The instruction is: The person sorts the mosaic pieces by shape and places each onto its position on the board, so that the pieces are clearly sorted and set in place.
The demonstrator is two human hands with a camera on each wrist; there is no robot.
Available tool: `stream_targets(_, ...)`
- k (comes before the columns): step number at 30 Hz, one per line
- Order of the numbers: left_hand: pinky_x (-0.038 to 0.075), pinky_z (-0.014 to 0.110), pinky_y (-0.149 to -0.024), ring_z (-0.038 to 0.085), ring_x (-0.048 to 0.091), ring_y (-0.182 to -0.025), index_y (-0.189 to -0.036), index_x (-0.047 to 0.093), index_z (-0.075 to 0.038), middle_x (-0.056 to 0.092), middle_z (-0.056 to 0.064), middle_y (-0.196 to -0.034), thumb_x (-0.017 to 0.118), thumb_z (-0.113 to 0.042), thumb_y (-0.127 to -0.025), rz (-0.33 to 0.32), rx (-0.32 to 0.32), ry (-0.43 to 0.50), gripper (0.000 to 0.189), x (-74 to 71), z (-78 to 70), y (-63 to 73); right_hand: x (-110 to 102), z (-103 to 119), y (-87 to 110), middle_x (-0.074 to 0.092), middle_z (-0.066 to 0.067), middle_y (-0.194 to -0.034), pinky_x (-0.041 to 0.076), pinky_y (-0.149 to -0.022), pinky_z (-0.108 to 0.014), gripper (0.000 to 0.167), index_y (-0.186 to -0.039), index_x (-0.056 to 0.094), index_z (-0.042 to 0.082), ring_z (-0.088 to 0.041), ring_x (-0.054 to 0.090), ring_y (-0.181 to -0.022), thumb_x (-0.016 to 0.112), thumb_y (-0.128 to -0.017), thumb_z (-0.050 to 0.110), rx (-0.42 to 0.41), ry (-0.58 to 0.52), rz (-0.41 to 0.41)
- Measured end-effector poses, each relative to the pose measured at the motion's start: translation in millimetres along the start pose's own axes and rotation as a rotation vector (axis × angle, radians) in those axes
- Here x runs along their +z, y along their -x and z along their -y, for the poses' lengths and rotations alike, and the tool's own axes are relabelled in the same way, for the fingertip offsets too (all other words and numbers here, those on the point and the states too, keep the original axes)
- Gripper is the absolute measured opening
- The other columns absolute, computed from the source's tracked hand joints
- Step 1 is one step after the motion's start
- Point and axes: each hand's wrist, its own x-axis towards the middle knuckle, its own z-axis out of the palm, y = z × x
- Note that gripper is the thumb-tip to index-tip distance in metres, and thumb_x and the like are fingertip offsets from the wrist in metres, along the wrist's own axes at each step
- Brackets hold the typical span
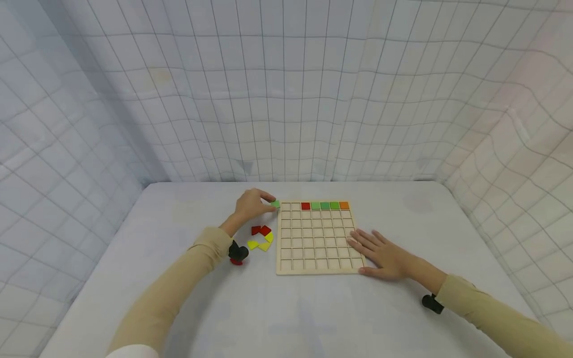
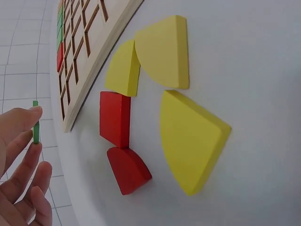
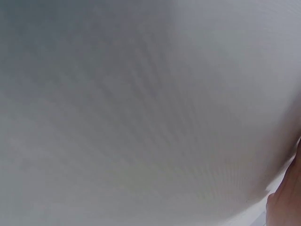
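Between thumb and fingertips my left hand pinches a small green tile, close to the far left corner of a wooden grid board. In the board's far row lie a red tile, several green tiles and an orange tile; the two leftmost cells of that row show bare wood. My right hand lies flat with spread fingers, its fingertips on the board's right edge. Only a sliver of the right hand shows in the right wrist view.
Left of the board lie a red square piece, a red quarter-round piece and yellow quarter-round pieces. Another red piece sits partly hidden under the left wrist camera. Grid-patterned curtains enclose the white table.
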Motion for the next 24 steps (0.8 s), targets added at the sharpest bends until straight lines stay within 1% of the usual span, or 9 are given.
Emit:
stream_targets(4, 0.041, 0.021, -0.052, 0.016, 0.062, -0.077, -0.106, 0.076, -0.016, 0.073, 0.003, -0.108, 0.078, -0.035, -0.078, -0.004, 0.012, -0.001, 0.034, 5.4, -6.3, -5.2, 2.7, -1.3, 0.4, 0.011, -0.006, -0.163, 0.011, -0.115, -0.059, 0.078, -0.156, 0.013, 0.018, -0.028, 0.01, -0.15, 0.047, -0.095, 0.055, -0.001, -0.002, -0.006)
stream_targets(8, 0.044, 0.021, -0.055, 0.02, 0.067, -0.09, -0.106, 0.076, -0.016, 0.073, 0.003, -0.11, 0.078, -0.036, -0.078, 0.01, 0.016, 0.006, 0.034, 9.5, -13.6, -10.3, 0.9, -0.6, 1.1, 0.012, -0.007, -0.162, 0.013, -0.114, -0.06, 0.079, -0.156, 0.015, 0.016, -0.03, 0.012, -0.149, 0.047, -0.095, 0.055, -0.005, 0.007, -0.013)
stream_targets(11, 0.046, 0.021, -0.056, 0.021, 0.067, -0.096, -0.105, 0.076, -0.017, 0.073, 0.002, -0.11, 0.079, -0.037, -0.077, 0.024, 0.006, 0.003, 0.035, 13.5, -17.9, -13.0, 0.1, 0.0, 1.4, 0.013, -0.007, -0.162, 0.015, -0.114, -0.061, 0.078, -0.156, 0.015, 0.016, -0.03, 0.013, -0.149, 0.046, -0.095, 0.055, -0.005, 0.011, -0.013)
stream_targets(20, 0.05, 0.025, -0.062, 0.02, 0.067, -0.095, -0.104, 0.076, -0.017, 0.073, 0.001, -0.109, 0.079, -0.036, -0.077, 0.014, -0.006, 0.02, 0.033, 26.0, -25.6, -21.8, 3.6, -1.0, 1.1, 0.015, -0.009, -0.162, 0.013, -0.114, -0.058, 0.078, -0.155, 0.016, 0.016, -0.029, 0.012, -0.149, 0.048, -0.095, 0.054, -0.013, -0.016, -0.043)
stream_targets(24, 0.052, 0.026, -0.064, 0.02, 0.069, -0.095, -0.104, 0.076, -0.017, 0.073, 0.001, -0.108, 0.079, -0.035, -0.077, 0.017, -0.009, 0.031, 0.033, 30.2, -29.2, -23.7, 3.5, -1.5, 1.3, 0.013, -0.007, -0.162, 0.013, -0.115, -0.057, 0.078, -0.156, 0.015, 0.017, -0.028, 0.011, -0.15, 0.047, -0.095, 0.054, -0.006, -0.011, -0.029)
